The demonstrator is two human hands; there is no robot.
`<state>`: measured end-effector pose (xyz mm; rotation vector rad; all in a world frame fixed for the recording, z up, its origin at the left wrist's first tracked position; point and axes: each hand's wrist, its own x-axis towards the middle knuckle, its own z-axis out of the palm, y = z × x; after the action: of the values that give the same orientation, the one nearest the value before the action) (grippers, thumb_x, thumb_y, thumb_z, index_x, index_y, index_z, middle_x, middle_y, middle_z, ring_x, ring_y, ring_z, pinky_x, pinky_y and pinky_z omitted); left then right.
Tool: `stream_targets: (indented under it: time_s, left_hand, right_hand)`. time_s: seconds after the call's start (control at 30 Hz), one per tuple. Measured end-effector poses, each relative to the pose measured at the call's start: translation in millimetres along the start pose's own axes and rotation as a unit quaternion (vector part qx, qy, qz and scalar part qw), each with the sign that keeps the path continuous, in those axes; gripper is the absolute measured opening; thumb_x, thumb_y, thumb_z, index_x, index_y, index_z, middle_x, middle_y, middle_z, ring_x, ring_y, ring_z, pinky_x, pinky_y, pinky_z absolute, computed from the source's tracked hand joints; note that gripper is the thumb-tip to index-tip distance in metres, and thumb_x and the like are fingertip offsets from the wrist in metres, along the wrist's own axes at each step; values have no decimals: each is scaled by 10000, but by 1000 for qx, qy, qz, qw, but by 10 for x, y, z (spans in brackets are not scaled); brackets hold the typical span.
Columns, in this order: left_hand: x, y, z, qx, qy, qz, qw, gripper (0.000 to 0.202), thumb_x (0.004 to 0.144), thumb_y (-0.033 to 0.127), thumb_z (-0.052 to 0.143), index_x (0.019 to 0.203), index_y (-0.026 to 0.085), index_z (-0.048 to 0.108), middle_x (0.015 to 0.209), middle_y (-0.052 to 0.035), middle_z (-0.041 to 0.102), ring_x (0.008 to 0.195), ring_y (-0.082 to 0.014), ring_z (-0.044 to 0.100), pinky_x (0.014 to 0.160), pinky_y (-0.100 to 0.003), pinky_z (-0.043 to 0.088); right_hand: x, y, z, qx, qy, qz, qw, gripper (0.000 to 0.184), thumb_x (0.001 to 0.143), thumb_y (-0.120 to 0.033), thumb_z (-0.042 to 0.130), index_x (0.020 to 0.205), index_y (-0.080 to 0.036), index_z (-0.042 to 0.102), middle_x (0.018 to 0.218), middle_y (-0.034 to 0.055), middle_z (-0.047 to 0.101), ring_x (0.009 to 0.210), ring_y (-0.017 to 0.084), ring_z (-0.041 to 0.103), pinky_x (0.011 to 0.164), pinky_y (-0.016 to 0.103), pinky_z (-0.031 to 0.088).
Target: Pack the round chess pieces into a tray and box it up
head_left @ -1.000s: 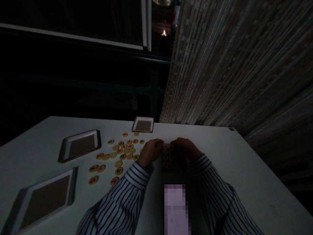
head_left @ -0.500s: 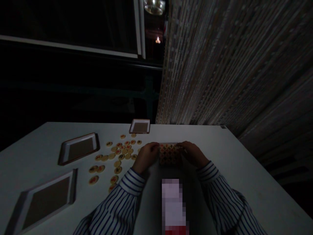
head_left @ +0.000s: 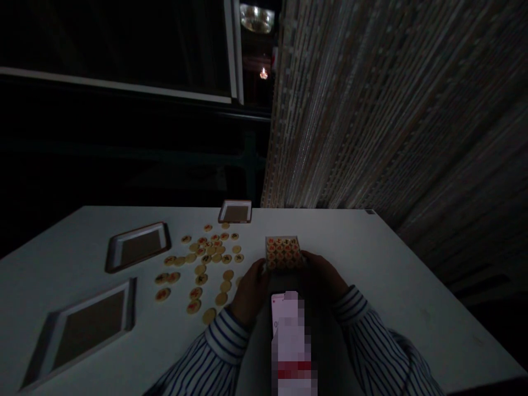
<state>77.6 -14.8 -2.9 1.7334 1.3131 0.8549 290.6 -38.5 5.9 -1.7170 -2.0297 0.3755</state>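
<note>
Xiangqi-piece box [head_left: 282,237]: was gripped at opposite sides by curled left hand [head_left: 250,292] and right hand [head_left: 325,273], beyond the lit phone [head_left: 278,314] and right of the loose xiangqi pieces [head_left: 206,259]; lifted off or resting on the white table [head_left: 391,297], not discernible. Was just regripped from far corners to near sides, leaving packed pieces [head_left: 280,256] exposed in rows. Faced open side upward; appeared nearly square, without clear long axis.

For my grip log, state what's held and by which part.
The left hand and right hand hold the box of round pieces by its left and right sides.
</note>
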Motion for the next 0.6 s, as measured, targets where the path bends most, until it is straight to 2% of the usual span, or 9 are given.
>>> stream_targets:
  time_s: [0.13,0.23,0.4,0.6]
  left_hand:
    - [-34,-44,22,-8,-3,3,1000,372,803,267,406,1141,132,483,1122,-108,601,1039,-199,558,900,-376,438]
    - [-61,-45,4,-13,-8,21,1000,364,806,272,401,1135,150,497,1101,-94,617,1004,-201,579,878,-379,457]
    - [-95,-29,-14,-6,-27,37,999,388,819,298,385,1151,134,500,1116,-109,607,1010,-210,574,879,-377,458]
    - [-95,-87,9,-2,-36,48,998,390,839,309,366,1173,156,496,1129,-86,603,1024,-195,565,883,-351,457]
  right_hand:
    - [17,-12,42,-36,-30,27,999,452,815,-369,455,1248,-240,443,1077,65,622,948,222,584,744,301,459]
    - [19,33,109,-91,-29,45,994,463,796,-368,474,1233,-214,457,1077,84,616,942,228,579,748,306,453]
    - [2,90,195,-126,-1,36,991,454,807,-315,461,1241,-184,446,1111,105,597,955,213,570,772,302,456]
    - [-8,114,206,-137,22,0,990,397,804,-248,467,1196,-184,488,1069,96,619,938,192,578,765,276,467]
